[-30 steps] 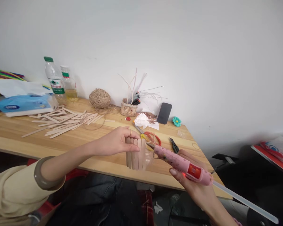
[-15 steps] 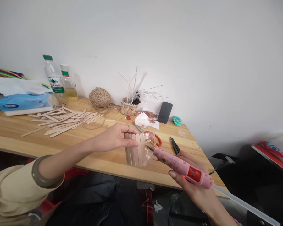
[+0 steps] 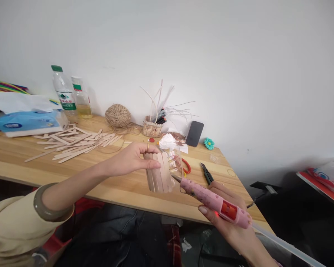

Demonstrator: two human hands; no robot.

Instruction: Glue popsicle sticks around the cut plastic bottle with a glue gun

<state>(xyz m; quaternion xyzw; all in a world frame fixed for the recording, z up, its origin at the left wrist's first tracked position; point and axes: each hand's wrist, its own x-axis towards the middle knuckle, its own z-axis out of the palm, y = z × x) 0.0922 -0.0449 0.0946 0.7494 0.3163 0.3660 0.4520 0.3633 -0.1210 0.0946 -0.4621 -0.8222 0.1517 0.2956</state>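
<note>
My left hand [image 3: 137,157] is closed on a clear plastic cup [image 3: 177,159] partly covered with upright craft sticks [image 3: 158,176]. The thumb lies across the sticks, while the other fingers are behind the rim. In my right hand [image 3: 225,211] is a pink glue gun [image 3: 211,198], its metal nozzle pointing left at the bare clear side beside the last stick. Whether the tip touches the cup I cannot tell. A translucent glue stick [image 3: 284,243] trails out of the gun's back end. Behind the cup, the red-handled scissors [image 3: 187,166] are partly hidden.
Loose craft sticks [image 3: 75,142] lie in a pile at left, near a tissue pack [image 3: 30,120] and two bottles [image 3: 64,92]. A twine ball [image 3: 118,115], a small stick basket [image 3: 152,128] and a phone [image 3: 195,133] stand by the wall. A utility knife [image 3: 206,173] lies at right.
My left hand has shifted slightly left and up, turning the cup so that more of its clear side shows. The glue gun has followed with a small move; both grips are the same.
</note>
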